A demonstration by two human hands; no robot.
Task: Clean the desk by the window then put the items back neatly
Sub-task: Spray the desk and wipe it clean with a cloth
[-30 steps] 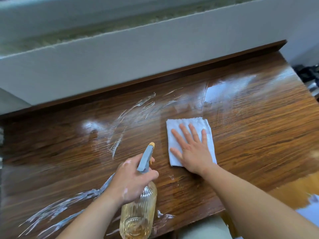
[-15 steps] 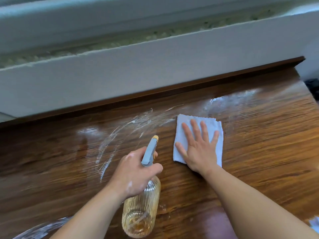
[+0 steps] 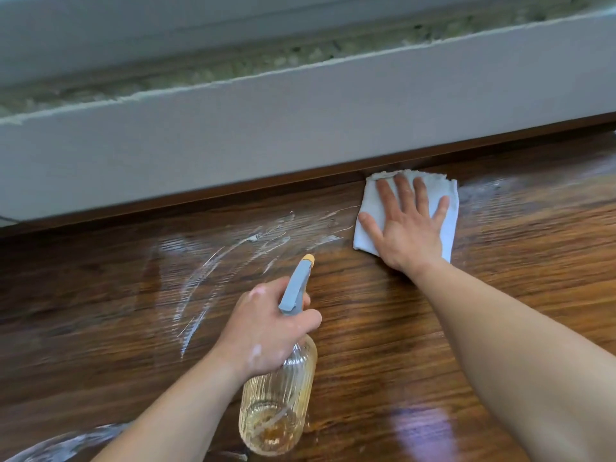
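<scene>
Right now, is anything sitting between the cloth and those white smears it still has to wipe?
Nothing visible: bare desk runs from cloth to smears; the left hand holds the spray bottle nearer, off that path.

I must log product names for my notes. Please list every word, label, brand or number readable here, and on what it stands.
None can be read. The spray bottle in the left hand shows no label; the cloth under the right hand and the desk are plain.

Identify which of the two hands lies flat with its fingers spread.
The right hand: it presses flat on the white cloth, while the left hand is curled round the spray bottle.
</scene>
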